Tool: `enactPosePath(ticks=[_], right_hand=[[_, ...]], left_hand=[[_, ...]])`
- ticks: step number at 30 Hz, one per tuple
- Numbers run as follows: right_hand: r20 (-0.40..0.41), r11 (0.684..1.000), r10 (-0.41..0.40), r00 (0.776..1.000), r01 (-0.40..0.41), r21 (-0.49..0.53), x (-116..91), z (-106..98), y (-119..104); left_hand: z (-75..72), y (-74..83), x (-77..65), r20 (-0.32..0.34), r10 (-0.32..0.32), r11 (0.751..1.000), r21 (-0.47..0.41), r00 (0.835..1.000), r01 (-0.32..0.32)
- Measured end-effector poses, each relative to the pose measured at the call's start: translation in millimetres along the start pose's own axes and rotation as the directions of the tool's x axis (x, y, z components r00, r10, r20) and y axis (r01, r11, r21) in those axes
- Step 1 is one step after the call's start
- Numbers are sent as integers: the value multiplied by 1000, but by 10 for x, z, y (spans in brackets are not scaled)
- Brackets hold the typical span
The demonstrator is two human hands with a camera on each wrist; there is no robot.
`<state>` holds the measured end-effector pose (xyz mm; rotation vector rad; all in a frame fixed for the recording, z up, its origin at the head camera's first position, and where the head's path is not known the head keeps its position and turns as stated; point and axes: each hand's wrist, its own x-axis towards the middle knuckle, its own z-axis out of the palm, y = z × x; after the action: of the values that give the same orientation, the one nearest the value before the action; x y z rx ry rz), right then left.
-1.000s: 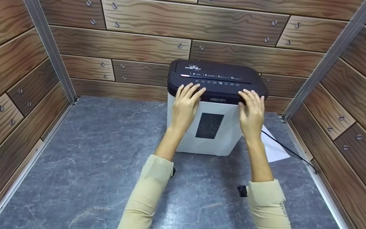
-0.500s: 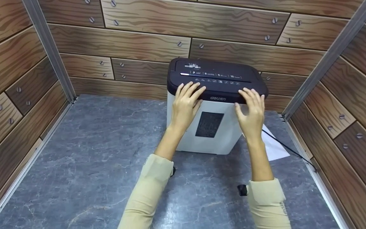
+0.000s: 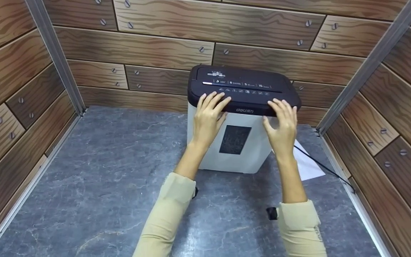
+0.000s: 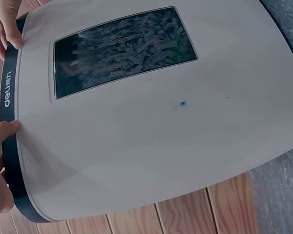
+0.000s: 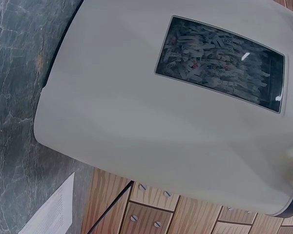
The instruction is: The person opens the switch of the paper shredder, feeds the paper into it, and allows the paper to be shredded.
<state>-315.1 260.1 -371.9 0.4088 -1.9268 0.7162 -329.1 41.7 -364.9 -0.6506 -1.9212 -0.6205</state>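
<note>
A paper shredder (image 3: 257, 142) stands upright, with a pale grey bin and a dark lid (image 3: 248, 78) marked "deli". Shredded strips show through its front window (image 4: 127, 51). My left hand (image 3: 207, 123) grips the lid's front edge left of the logo, its fingers on top and its thumb down the front. On the logo's other side my right hand (image 3: 283, 125) holds the same edge near the corner, fingers spread over the top. In the left wrist view, both thumbs meet the seam between lid and bin. Only a sliver of the right hand shows in the right wrist view.
A white paper sheet (image 3: 309, 166), printed in the right wrist view, lies right of the shredder. A black cord (image 5: 110, 207) runs past it toward the right wall. Wood-patterned walls (image 3: 137, 46) enclose the grey marbled surface (image 3: 112, 171) on three sides.
My right thumb has moved left, away from its fingers, along the shredder's front. The left hand and the shredder have stayed in place.
</note>
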Motion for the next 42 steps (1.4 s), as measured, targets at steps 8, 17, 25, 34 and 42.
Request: enactPosePath(ticks=[8,17,25,34,42], right_hand=[[5,1000,-7,1000,7,-6,-1,2,11],[6,1000,-6,1000,6,6,-9,7,9],[12,1000,-4,1000,4,1,-11,-1,18],[18,1000,-4,1000,4,7,-9,-15,5],[32,1000,-3,999,3,-3,0,-29,-1]], left_hand=[[5,-9,7,2,4,1000,-6,1000,-4],[-10,-5,2,13,-15,1000,-2,1000,15],[0,-12,2,10,-6,1000,-23,1000,6],[-11,-13,-1,15,-2,1000,-21,1000,2],[-21,-17,6,36,8,1000,-16,999,-8]])
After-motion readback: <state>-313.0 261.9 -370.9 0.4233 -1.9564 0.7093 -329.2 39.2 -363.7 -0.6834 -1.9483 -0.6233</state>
